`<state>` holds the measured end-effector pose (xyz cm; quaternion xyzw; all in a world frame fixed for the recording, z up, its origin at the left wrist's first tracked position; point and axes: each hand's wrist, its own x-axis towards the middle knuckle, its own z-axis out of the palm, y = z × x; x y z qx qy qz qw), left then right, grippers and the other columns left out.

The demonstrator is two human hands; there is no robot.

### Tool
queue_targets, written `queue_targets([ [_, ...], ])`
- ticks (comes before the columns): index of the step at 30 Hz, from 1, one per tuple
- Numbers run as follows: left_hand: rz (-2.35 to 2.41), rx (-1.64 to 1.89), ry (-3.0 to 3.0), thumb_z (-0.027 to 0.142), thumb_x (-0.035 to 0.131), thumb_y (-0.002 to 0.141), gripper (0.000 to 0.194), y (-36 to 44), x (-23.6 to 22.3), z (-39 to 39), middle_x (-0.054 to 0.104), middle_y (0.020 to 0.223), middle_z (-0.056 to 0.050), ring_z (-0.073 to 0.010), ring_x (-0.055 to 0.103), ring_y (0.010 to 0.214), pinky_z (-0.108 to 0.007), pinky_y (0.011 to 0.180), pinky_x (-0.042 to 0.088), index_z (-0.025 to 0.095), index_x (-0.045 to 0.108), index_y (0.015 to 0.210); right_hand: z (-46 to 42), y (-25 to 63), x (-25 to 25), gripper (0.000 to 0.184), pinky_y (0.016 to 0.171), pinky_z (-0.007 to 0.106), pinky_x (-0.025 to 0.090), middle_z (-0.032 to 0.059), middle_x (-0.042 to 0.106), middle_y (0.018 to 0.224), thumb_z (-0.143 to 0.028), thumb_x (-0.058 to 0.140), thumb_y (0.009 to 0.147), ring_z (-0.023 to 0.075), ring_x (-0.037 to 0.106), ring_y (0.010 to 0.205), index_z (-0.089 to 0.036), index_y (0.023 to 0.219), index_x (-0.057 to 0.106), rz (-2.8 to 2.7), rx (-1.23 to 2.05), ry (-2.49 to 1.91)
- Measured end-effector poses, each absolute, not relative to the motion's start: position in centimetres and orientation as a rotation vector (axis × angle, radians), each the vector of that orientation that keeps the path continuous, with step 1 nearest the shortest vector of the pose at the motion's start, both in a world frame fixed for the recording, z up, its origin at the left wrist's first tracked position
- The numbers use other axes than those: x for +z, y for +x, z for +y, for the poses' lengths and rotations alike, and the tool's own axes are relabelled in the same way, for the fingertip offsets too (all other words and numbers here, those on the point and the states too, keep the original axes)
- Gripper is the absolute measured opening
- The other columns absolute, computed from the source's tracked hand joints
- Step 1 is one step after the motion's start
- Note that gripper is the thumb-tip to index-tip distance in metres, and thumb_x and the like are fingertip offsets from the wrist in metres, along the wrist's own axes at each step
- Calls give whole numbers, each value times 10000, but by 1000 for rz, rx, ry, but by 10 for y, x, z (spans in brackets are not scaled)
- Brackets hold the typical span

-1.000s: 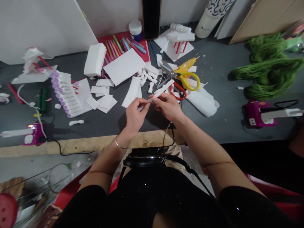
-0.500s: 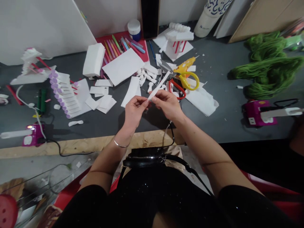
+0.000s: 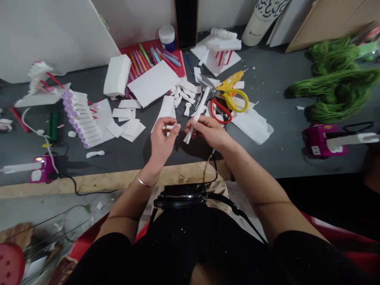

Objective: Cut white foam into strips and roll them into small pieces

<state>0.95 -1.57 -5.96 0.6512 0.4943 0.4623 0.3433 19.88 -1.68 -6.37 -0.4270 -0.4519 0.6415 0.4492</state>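
Our left hand [image 3: 162, 136]: raised, half open, hold unclear | our right hand [image 3: 208, 132]: fingers closed, pinching a white foam strip [image 3: 199, 111] | strip: tilted, long end pointing far, just beside our left hand

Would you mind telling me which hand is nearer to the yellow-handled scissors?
Right: the right hand is just below the yellow-handled scissors; the left hand is farther off, down and left.

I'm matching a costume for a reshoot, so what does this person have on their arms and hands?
The left hand and right hand are bare, with no gloves. A thin silver bangle circles the left wrist. Black sleeves end near the elbows, leaving the forearms uncovered.
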Motion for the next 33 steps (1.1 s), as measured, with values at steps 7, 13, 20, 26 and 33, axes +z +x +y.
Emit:
queue_targets([
  [7,847,661,2764,525,528,1061,330,-23,-23,18,729,1409,-31,-281,579,1434,-539,1220,359,360,705,1284,-19,217,-42,210,533,191,435,-37,663,631,-353,709,953,78,602,571,-167,856,705,-1512,2066,-1006],
  [13,902,431,2580,573,441,1080,446,-27,-37,18,828,961,-39,-232,733,987,-482,1097,389,312,803,1108,-20,218,-45,206,499,208,525,-51,628,579,-349,773,916,90,628,510,-171,841,702,-1454,2210,-1054],
  [20,1129,359,2302,370,666,959,183,-25,-48,22,796,818,-30,-225,696,781,-367,847,457,257,804,916,-16,222,-54,214,395,203,457,-35,715,648,-299,794,898,94,601,462,-206,1061,690,-1463,1787,-1310],
  [26,1139,381,2074,264,708,888,140,-23,-60,24,726,676,13,-164,598,626,-295,648,407,245,764,761,-19,221,-61,91,533,238,425,-24,714,684,-260,764,882,88,577,514,-182,914,732,-1683,1458,-1464],
  [33,1102,335,2176,250,738,888,69,-25,-69,22,733,936,-35,-189,673,858,-304,797,485,220,798,874,-22,224,-66,91,677,273,407,17,745,763,-220,715,918,153,625,690,-186,936,798,-2017,1057,-1538],
])
